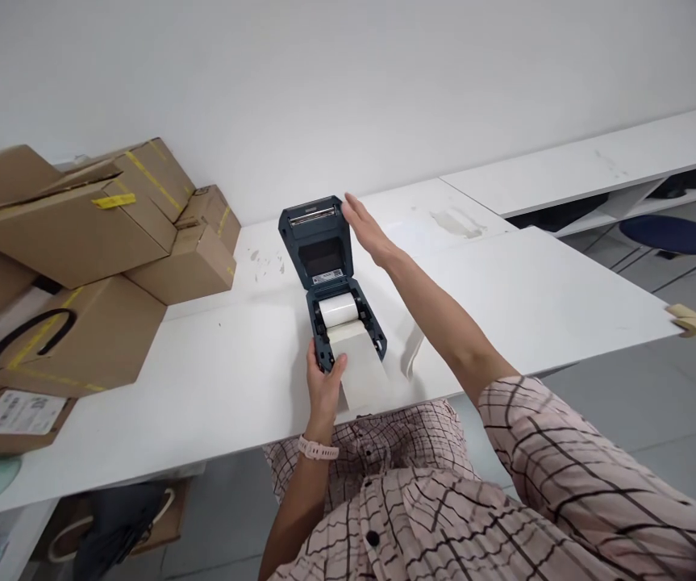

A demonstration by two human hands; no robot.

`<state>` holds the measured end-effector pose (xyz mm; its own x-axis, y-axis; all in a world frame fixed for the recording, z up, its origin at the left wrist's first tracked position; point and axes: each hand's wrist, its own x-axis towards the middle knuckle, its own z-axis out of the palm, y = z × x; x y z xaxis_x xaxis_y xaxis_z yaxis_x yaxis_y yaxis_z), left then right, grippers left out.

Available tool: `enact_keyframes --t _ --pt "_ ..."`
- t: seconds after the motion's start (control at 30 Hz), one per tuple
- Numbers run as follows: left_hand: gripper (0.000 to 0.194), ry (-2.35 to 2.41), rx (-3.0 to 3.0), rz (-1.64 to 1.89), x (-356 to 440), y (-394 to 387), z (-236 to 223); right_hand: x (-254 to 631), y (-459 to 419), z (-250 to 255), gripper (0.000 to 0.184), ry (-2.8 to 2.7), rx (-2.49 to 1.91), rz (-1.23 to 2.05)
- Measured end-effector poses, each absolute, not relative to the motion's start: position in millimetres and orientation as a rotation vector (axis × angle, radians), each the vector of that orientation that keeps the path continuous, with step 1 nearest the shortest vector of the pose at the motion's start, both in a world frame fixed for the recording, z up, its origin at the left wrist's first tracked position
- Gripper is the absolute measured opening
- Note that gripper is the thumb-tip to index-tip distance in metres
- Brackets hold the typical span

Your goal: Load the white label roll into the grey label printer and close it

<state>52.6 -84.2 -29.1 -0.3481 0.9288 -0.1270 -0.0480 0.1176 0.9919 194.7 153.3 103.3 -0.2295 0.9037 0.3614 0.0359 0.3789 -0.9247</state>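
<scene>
A dark blue label printer stands on the white table with its lid raised. Inside it lies a white label roll, and a strip of label paper runs out over the front toward the table edge. My left hand grips the printer's front left corner, its thumb by the paper strip and its other fingers along the side, partly hidden. With fingers stretched out, my right hand rests at the upper right edge of the lid. A pale pink band circles my left wrist.
Cardboard boxes are piled on the table's left side, with a black cable loop on one. A loose curl of paper lies right of the printer. A blue stool stands at right, near the padded table corner.
</scene>
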Motion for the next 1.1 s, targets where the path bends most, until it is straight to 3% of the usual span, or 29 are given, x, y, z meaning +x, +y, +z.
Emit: enact_keyframes --t 0.17,0.33,0.53,0.67,0.8,0.9,1.1 --pt "0.093 1.501 0.895 1.388 51.7 -83.0 -31.8 182.1 166.8 107.0 0.077 -1.559 -0.796 1.144" --pt "0.094 1.475 0.857 1.420 47.4 -85.1 -34.2 209.1 77.7 80.9 0.065 -1.641 -0.782 0.920" --pt "0.089 1.495 0.815 1.557 42.9 -78.9 -9.4 225.7 -3.4 15.0 0.042 -1.582 -0.859 0.953" --pt "0.094 1.470 0.778 1.483 50.3 -71.3 4.0 221.8 -14.1 -15.0 0.075 -1.308 -1.090 1.193" --pt "0.075 1.385 0.785 1.426 55.4 -72.3 -2.9 218.5 -17.4 -26.5 0.097 -1.068 -1.091 1.533" --pt "0.063 1.403 0.797 1.445 55.9 -75.4 -11.5 218.6 -20.8 -30.0 0.102 -1.023 -1.056 1.588" --pt "0.063 1.439 0.850 1.497 54.1 -71.5 -27.9 214.1 -23.3 -38.1 0.093 -1.036 -1.064 1.498"
